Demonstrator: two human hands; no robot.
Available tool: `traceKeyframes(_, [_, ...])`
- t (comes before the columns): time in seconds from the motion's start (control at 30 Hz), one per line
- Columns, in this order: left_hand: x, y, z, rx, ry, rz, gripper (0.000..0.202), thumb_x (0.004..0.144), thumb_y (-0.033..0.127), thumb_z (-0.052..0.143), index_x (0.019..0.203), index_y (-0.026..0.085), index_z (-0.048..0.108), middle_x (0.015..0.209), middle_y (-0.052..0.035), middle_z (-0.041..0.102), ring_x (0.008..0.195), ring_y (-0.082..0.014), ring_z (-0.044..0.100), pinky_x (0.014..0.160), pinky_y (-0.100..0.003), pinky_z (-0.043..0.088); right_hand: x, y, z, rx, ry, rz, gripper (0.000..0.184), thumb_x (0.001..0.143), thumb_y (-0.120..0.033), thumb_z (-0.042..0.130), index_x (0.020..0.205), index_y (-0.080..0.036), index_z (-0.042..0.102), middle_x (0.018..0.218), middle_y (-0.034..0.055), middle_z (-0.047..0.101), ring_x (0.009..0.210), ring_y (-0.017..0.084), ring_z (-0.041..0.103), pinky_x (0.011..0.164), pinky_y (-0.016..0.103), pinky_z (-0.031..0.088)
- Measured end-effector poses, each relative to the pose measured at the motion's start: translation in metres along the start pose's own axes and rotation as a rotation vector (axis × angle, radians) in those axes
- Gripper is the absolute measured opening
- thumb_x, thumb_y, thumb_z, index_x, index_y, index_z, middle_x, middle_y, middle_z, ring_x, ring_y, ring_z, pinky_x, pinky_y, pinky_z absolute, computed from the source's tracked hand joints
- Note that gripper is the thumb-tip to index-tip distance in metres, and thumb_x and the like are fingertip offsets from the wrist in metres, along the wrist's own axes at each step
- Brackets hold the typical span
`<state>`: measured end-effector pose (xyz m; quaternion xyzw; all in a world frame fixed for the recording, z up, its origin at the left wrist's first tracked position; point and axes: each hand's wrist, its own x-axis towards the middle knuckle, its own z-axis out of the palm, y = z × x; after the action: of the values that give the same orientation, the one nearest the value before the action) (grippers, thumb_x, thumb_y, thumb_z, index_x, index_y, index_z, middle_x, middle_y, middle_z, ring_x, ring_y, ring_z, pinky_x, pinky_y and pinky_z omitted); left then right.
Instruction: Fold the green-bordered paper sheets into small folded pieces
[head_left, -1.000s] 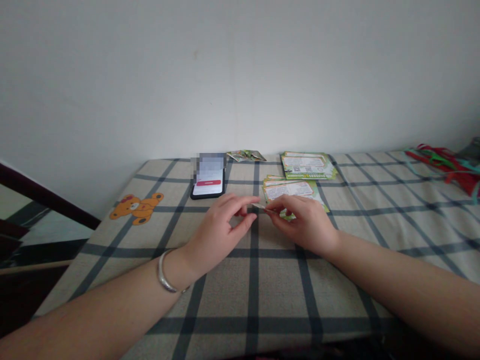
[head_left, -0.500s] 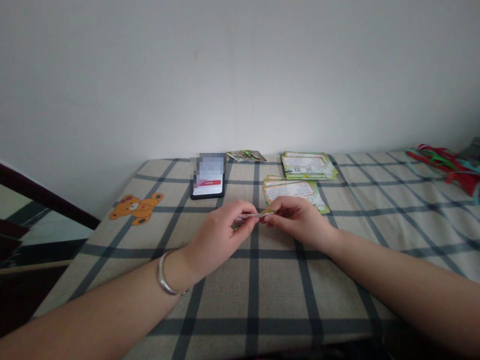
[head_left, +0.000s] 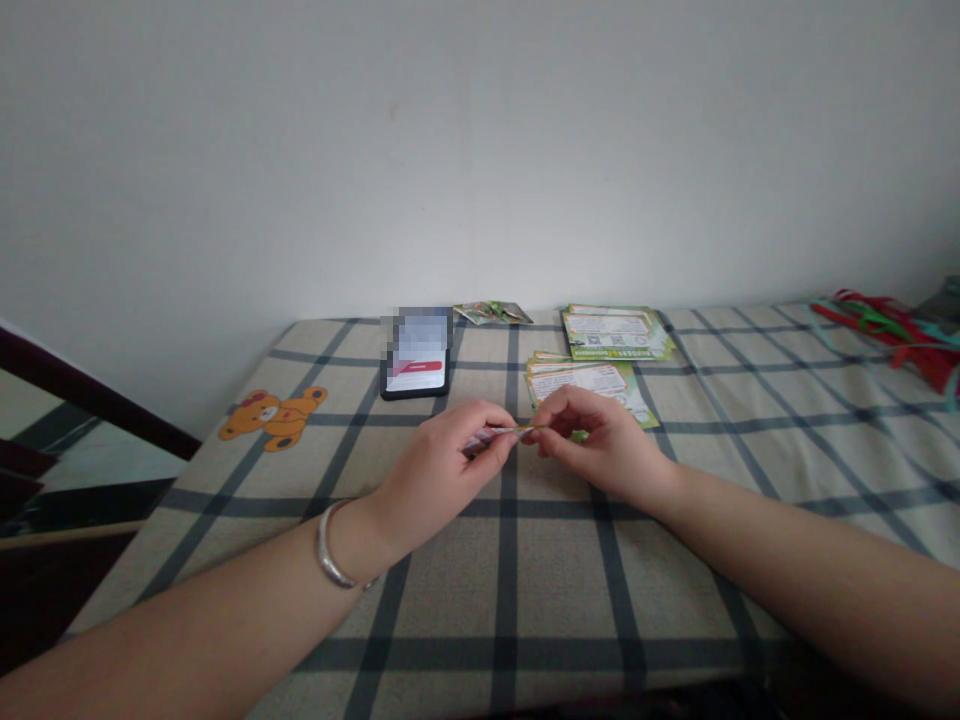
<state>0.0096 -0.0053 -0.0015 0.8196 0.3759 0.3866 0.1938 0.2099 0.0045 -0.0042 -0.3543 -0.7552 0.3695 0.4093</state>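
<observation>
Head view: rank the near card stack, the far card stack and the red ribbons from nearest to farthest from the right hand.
1. The near card stack, just beyond the right hand, which pinches a folded card together with the left hand.
2. The far card stack, further back toward the wall.
3. The red ribbons, at the far right edge.

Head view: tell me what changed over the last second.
The left hand closed onto the small card that only the right hand pinched before; both now hold it edge-on between them. The phone, card stacks and ribbons stayed put.
</observation>
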Motion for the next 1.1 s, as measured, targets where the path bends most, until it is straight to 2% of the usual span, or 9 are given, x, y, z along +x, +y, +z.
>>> traceKeyframes(0.13, [0.002, -0.002, -0.002, 0.115, -0.001, 0.093, 0.01, 0.086, 0.012, 0.053, 0.083, 0.019, 0.059, 0.08, 0.0007, 0.064, 0.075, -0.0128, 0.06, 0.07, -0.026, 0.045, 0.0, -0.002, -0.002, 0.026, -0.061, 0.019, 0.006, 0.084, -0.025, 0.058, 0.085, -0.019, 0.059, 0.076, 0.0006, 0.063, 0.068, 0.012, 0.06, 0.061, 0.025, 0.048])
traceKeyframes(0.27, [0.002, -0.004, -0.004, 0.252, 0.003, 0.186, 0.01, 0.085, 0.011, 0.056, 0.081, 0.019, 0.059, 0.078, 0.0021, 0.065, 0.075, -0.0135, 0.059, 0.075, -0.031, 0.041, 0.004, 0.0, -0.003, 0.158, -0.11, 0.113, 0.023, 0.09, -0.036, 0.051, 0.081, -0.019, 0.063, 0.075, 0.001, 0.065, 0.067, 0.011, 0.061, 0.064, 0.025, 0.049])
traceKeyframes(0.4, [0.002, -0.003, -0.004, 0.295, 0.003, 0.227, 0.01, 0.086, 0.011, 0.055, 0.081, 0.019, 0.059, 0.079, 0.0023, 0.066, 0.075, -0.0134, 0.06, 0.077, -0.031, 0.041, 0.007, 0.004, -0.003, 0.236, -0.142, 0.2, 0.018, 0.083, -0.037, 0.062, 0.079, -0.019, 0.062, 0.072, -0.0002, 0.065, 0.066, 0.012, 0.06, 0.064, 0.026, 0.049])
traceKeyframes(0.5, [0.002, -0.002, -0.003, 0.305, 0.013, 0.234, 0.01, 0.087, 0.013, 0.054, 0.082, 0.019, 0.058, 0.079, 0.003, 0.067, 0.075, -0.013, 0.06, 0.087, -0.035, 0.04, 0.007, 0.006, -0.002, 0.245, -0.132, 0.208, 0.015, 0.079, -0.033, 0.064, 0.08, -0.019, 0.062, 0.072, -0.0006, 0.064, 0.065, 0.011, 0.058, 0.061, 0.026, 0.046])
traceKeyframes(0.6, [0.002, -0.003, -0.003, 0.3, 0.011, 0.221, 0.011, 0.089, 0.013, 0.053, 0.082, 0.02, 0.058, 0.079, 0.0037, 0.067, 0.076, -0.0122, 0.061, 0.099, -0.039, 0.035, 0.005, 0.004, -0.001, 0.191, -0.119, 0.188, 0.012, 0.079, -0.03, 0.064, 0.081, -0.018, 0.063, 0.07, -0.0009, 0.062, 0.062, 0.01, 0.056, 0.057, 0.025, 0.044])
traceKeyframes(0.73, [0.001, -0.006, -0.001, 0.227, 0.001, 0.191, 0.01, 0.088, 0.014, 0.054, 0.083, 0.02, 0.058, 0.078, 0.0047, 0.065, 0.075, -0.0108, 0.06, 0.105, -0.04, 0.033, 0.003, 0.001, 0.0, 0.058, -0.065, 0.141, 0.007, 0.078, -0.025, 0.063, 0.079, -0.018, 0.064, 0.069, -0.0002, 0.064, 0.06, 0.01, 0.055, 0.055, 0.024, 0.044])
traceKeyframes(0.9, [0.001, -0.008, 0.001, 0.128, -0.006, 0.156, 0.009, 0.086, 0.013, 0.056, 0.081, 0.02, 0.058, 0.075, 0.0062, 0.064, 0.071, -0.0094, 0.059, 0.107, -0.04, 0.034, 0.002, -0.001, 0.002, -0.081, -0.01, 0.077, 0.003, 0.076, -0.019, 0.061, 0.077, -0.018, 0.063, 0.067, -0.0007, 0.064, 0.059, 0.01, 0.056, 0.054, 0.022, 0.044])
traceKeyframes(1.1, [0.001, -0.006, 0.002, 0.131, 0.013, 0.167, 0.009, 0.085, 0.012, 0.056, 0.08, 0.019, 0.057, 0.074, 0.0057, 0.063, 0.071, -0.0094, 0.058, 0.105, -0.038, 0.036, -0.003, -0.005, 0.006, -0.328, 0.027, -0.061, 0.005, 0.075, -0.016, 0.059, 0.077, -0.019, 0.064, 0.068, -0.0018, 0.065, 0.061, 0.01, 0.058, 0.057, 0.022, 0.044])
